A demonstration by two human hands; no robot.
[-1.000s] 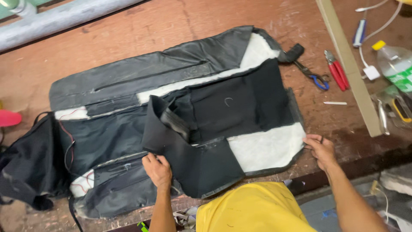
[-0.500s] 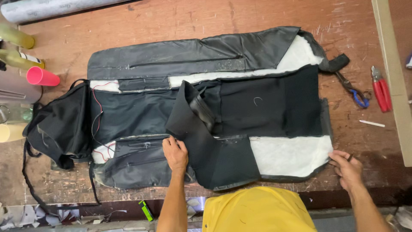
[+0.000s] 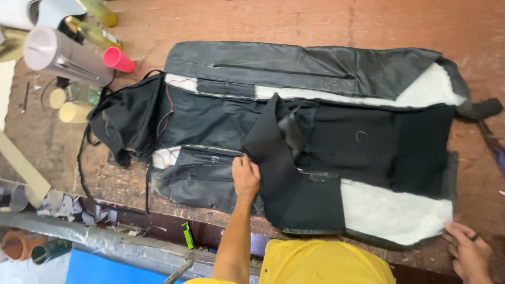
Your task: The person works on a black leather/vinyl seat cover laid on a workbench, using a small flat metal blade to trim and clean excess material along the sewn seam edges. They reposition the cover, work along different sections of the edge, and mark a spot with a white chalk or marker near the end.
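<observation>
Across the wooden worktop (image 3: 326,21) lies a large black seat cover (image 3: 315,142), spread flat with its long axis running left to right as the camera sees it, the narrow strap end (image 3: 481,109) pointing to the person's right and the bunched black fabric with cords (image 3: 126,121) to the left; since a second ago the view has swung leftward, so the cover now sits further right in frame, while both hands have kept their places on its near edge, which suggests the piece is being held steady and smoothed rather than shifted; the left hand (image 3: 245,178) presses palm-down on the cover, fingers (image 3: 243,162) together and flat against the fabric just beside a folded-over black flap (image 3: 279,158), clamped on nothing; the right hand (image 3: 468,252) rests at the near right corner, fingers slightly spread, touching the edge beside a white fleece panel (image 3: 394,213); beyond the left fingers and well apart stand a grey cylinder (image 3: 58,52), a pink cap (image 3: 118,59) and some bottles (image 3: 92,31).
</observation>
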